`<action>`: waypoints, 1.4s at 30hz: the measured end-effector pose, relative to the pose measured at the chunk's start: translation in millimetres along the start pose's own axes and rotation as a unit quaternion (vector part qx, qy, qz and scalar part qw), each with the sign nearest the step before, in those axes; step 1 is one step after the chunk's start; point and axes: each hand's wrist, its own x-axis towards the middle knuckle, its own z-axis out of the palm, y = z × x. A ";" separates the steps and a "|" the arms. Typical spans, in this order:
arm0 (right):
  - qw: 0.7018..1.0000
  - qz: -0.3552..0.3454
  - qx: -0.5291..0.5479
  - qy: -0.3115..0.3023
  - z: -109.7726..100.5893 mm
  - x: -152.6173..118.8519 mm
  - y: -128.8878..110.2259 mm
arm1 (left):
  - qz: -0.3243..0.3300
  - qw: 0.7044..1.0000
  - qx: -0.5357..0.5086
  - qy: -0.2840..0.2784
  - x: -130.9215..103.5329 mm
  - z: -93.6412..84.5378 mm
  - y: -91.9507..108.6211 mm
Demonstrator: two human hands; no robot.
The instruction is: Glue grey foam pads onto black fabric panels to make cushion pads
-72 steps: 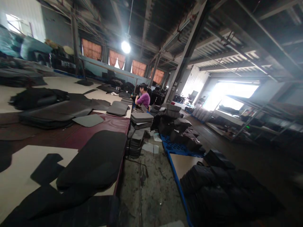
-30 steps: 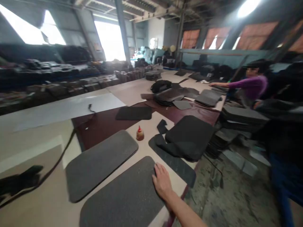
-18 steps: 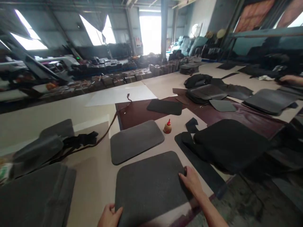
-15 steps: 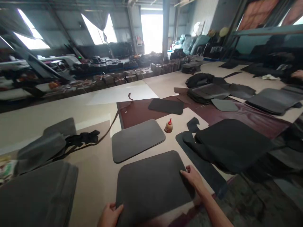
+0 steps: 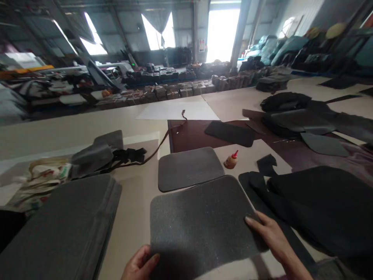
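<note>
1. While the left hand pinches the near-left edge of the charcoal panel, thumb lying on the top face, the right hand grips the right edge likewise; undersides of both grips hidden.
2. Charcoal panel: roughly rectangular, rounded far corners, matte and finely grained with pale specks; sits front centre over the table board, near edge bowed. Cannot tell how much of it touches the board.
3. Just beyond: grey panel, smoother-looking, rounded corners, lying flat. Charcoal panel's far edge meets or slightly overlaps it; cannot tell which.
4. Squat bottle, amber-brown, pointed red nozzle, right of grey panel, leaning in view.
5. Left: thick panel stack, dark grey, matte, layered edges, rounded corner. Behind it, crumpled printed bag, creased and glossy-looking.
6. Thin brown cord curves from a bunched black scrap across to the white sheet.
7. Right: black sheets, soft-looking, piled; angular notched offcut near their far-left end.
8. Maroon cover, smooth, slight sheen, with a dark oblong piece flat on it.
</note>
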 end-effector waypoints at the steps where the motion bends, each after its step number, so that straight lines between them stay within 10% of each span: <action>1: 1.000 -0.014 0.013 0.006 2.3 10.3 -12.5 | 0.011 1.000 0.004 0.017 4.3 -3.2 12.8; 10: 0.966 -0.207 -0.085 0.127 54.5 196.6 -104.4 | 0.135 0.983 -0.009 0.126 167.4 -26.8 115.5; 19: 0.952 -0.163 -0.184 0.184 86.0 307.5 -77.2 | 0.055 0.983 0.023 0.173 279.2 -8.9 89.5; 28: 0.926 -0.149 -0.287 0.192 66.4 309.4 -63.5 | 0.037 0.982 0.081 0.164 283.7 -10.1 70.0; 34: 0.864 -0.254 -0.368 0.232 76.1 285.3 -63.6 | 0.071 0.939 0.205 0.265 273.1 -5.2 67.5; 38: 0.764 -0.437 -0.424 0.214 68.2 228.7 -25.9 | 0.148 0.907 0.269 0.286 221.7 1.5 34.0; 42: 0.760 -0.444 -0.449 0.156 43.1 157.3 40.4 | 0.377 0.825 0.375 0.192 130.6 13.4 -33.1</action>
